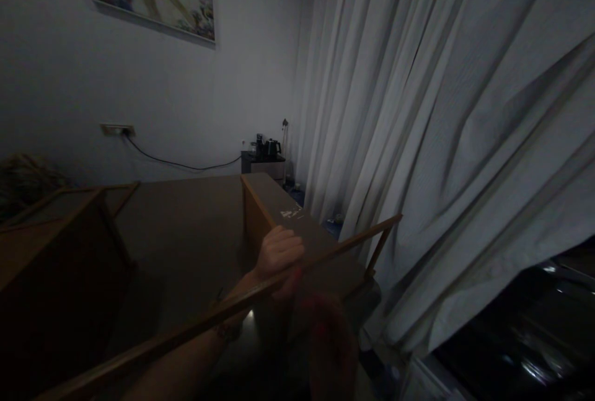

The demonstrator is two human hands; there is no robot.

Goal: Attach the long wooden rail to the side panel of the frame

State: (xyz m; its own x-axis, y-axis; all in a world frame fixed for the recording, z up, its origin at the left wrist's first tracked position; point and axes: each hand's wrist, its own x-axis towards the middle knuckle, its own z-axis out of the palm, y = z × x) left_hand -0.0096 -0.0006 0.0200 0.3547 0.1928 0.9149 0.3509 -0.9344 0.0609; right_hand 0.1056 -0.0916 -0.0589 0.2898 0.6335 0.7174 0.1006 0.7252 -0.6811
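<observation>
My left hand [281, 253] is closed in a fist behind a long wooden rail [199, 325], which crosses in front of my wrist. Whatever the fist grips, if anything, is hidden. The rail slants from the lower left up to a short wooden post [379, 251]. Just beyond my fist stands a wooden panel [256, 210] on a brown board surface [186, 221]. Below the rail, to the right of my left hand, is my right hand [331, 339]. It is dark and smeared, so its fingers cannot be made out.
A boxy wooden frame [60, 246] stands at the left. Long pale curtains [418, 141] hang close on the right, above a glossy black object [525, 326]. At the back are a low cabinet [268, 170] with a dark kettle [272, 147] and a cable [186, 167] along the wall.
</observation>
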